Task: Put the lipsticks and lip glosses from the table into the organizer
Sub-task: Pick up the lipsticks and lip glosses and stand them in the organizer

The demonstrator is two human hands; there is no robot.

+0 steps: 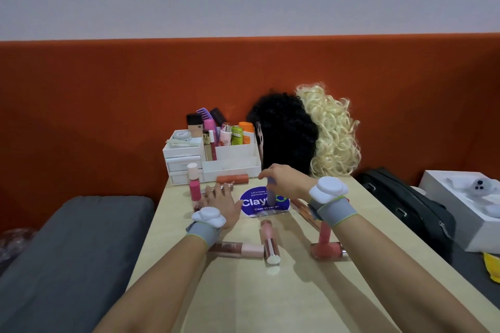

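Observation:
A white organizer (230,167) stands at the table's far end with cosmetics in its compartments. My right hand (286,180) hangs just in front of it, shut on a lilac lip gloss tube (271,192) held upright. My left hand (219,201) lies flat on the table, fingers on a rose-gold lip gloss (226,186). An orange lipstick (232,178) lies by the organizer. A pink tube (194,184) stands at the left. Several more glosses lie nearer me: a brown one (235,249), a pink one (269,240), a red one (326,249).
Black (284,132) and blond (332,132) wigs stand right of the organizer. A round blue sticker (259,204) marks the table. A black bag (405,203) and a white box (460,205) lie at the right, a grey cushion (70,246) at the left.

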